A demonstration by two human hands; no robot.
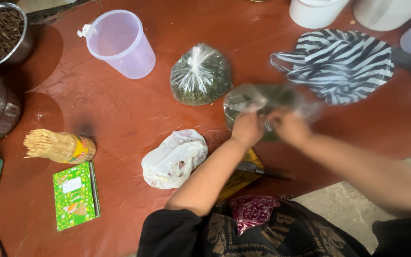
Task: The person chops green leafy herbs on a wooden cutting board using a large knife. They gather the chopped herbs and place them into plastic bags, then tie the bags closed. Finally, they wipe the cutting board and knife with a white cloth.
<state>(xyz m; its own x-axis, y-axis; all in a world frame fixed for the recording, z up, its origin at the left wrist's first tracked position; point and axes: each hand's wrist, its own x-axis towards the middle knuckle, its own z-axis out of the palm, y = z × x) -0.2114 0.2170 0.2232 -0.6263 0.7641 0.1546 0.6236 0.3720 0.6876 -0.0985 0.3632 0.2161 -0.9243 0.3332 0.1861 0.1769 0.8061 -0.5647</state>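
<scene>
2 clear plastic bags of dark green dried leaves: 1 knotted (pixel 200 76), 1 open-mouthed (pixel 262 107) at 3 o'clock of it, mid-table, blurred. Left hand (pixel 247 128) and right hand (pixel 288 126) both pinch its neck. Striped black-white bag (pixel 338 64) close at 2 o'clock; bare red table (pixel 120 114) at 9 o'clock; table edge at 6.

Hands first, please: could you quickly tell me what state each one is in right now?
Left hand: closed on the clear plastic bag of dark green leaves.
Right hand: closed on the same bag; blurred.
</scene>
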